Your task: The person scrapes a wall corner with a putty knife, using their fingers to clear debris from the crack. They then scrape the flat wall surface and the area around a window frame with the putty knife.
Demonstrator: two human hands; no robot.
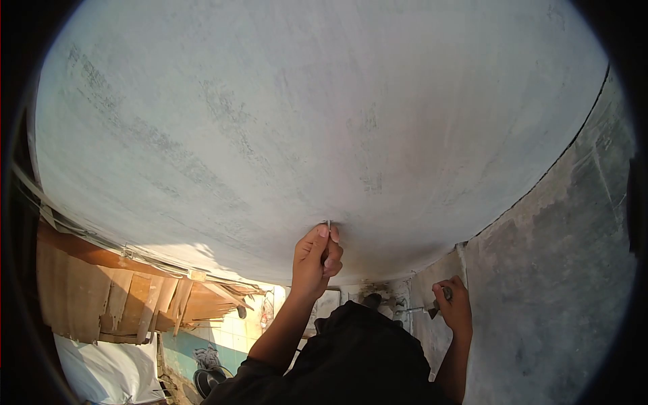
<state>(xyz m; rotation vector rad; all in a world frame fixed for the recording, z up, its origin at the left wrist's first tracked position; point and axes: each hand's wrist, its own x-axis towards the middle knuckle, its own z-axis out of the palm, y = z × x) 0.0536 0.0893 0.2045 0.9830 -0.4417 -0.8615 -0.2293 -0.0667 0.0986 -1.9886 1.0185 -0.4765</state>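
Pale, smoothed wall (pixel 324 121) with grey scuffs fills the upper view. My left hand (pixel 314 263) is raised in front of its lower middle, thumb and fingers pinched on a small thin greyish piece (pixel 329 225). That piece points up against or very close to the wall; its exact kind is too small to tell. Lower right, my right hand (pixel 457 304) is closed round the handle of a small scraper (pixel 433 312), its flared dark blade hanging to the left. This hand is beside the darker grey wall, apart from the left hand.
A crack and corner line divides the pale wall from the rough grey wall (pixel 560 270) on the right. At lower left are torn wooden panels (pixel 108 300), a white sheet (pixel 108 368) and a dark bucket (pixel 204 381). A thin pipe (pixel 412 310) is near the right hand.
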